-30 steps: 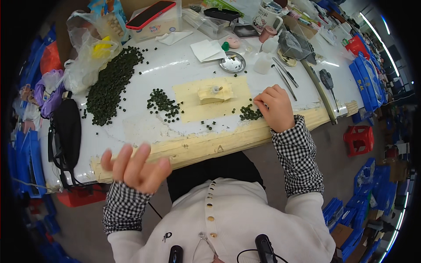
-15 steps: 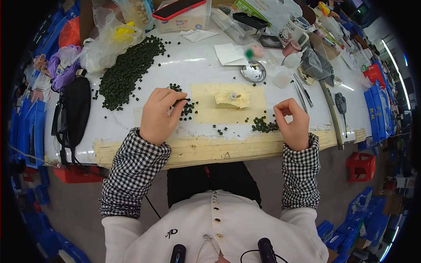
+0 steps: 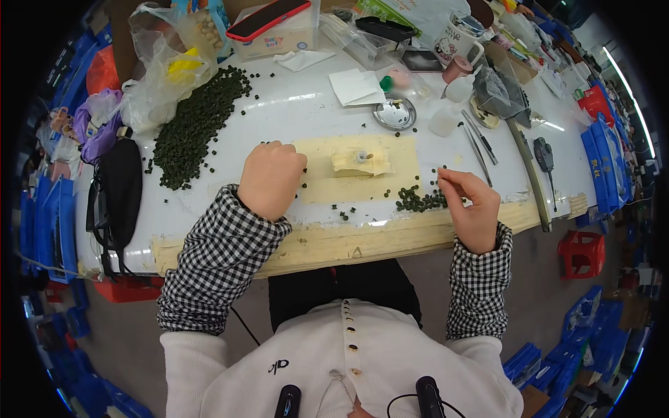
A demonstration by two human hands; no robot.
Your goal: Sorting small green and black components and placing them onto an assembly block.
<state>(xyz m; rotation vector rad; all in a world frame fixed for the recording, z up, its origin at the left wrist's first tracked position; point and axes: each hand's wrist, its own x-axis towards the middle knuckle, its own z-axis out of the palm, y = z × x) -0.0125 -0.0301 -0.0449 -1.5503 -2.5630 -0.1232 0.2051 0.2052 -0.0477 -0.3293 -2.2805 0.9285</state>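
My left hand (image 3: 272, 181) is closed, knuckles up, on the table left of a cream-coloured mat. Its fingertips are hidden, so what it holds cannot be seen. My right hand (image 3: 474, 209) pinches thumb and forefinger together by a small heap of dark green parts (image 3: 420, 200). A dark speck shows close to those fingertips; whether it is held I cannot tell. Between my hands, a cream block (image 3: 352, 162) sits on the mat (image 3: 320, 188), with a small pale, whitish piece (image 3: 362, 157) on top. A few loose dark green parts lie near the table edge.
A large heap of dark green parts (image 3: 191, 129) spreads at left, beside plastic bags (image 3: 164, 76) and a black pouch (image 3: 125, 181). Behind the mat are a round metal dish (image 3: 394, 114) and white paper (image 3: 355, 87). Tweezers (image 3: 477, 152) and a mug (image 3: 453, 47) are on the right.
My left hand has turned and curled in, now covering the small parts left of the mat. My right hand's fingertips have shifted up and left. The view has tilted slightly.
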